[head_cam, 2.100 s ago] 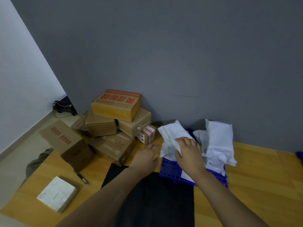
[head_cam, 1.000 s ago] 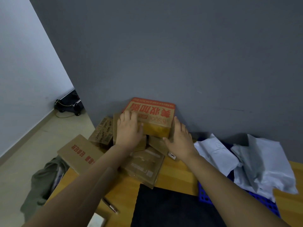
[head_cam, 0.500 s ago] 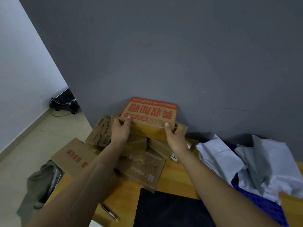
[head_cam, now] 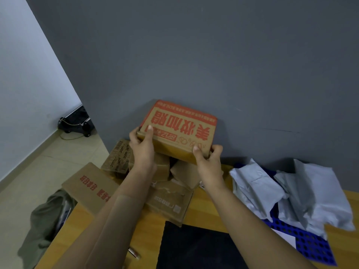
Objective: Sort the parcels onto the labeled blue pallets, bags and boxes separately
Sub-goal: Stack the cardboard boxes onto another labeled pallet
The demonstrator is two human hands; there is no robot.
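Grey wall fills the far side of the view, with a wooden table below it. At the far left of the table sits a pile of brown boxes, and on top of it, close to the wall, is the red-printed box. Our left hand grips its near left corner, thumb lying on the printed lid and fingers curled round the side. Our right hand grips the near right corner the same way. We cannot tell whether the box is clear of the cartons beneath or resting on them. To the right, white bags lie heaped on a blue pallet. A black mat lies at the near edge between our arms. No pallet for boxes is in view.

We judge the step in hand to be lifting this box off the pile. To do it well, we should slide our fingers further underneath so the weight sits on them, not on pinched corners. We should raise it straight up before drawing it towards us, so the loose cartons below are not dragged along. We should keep it level, off the wall, and wide of the bags.
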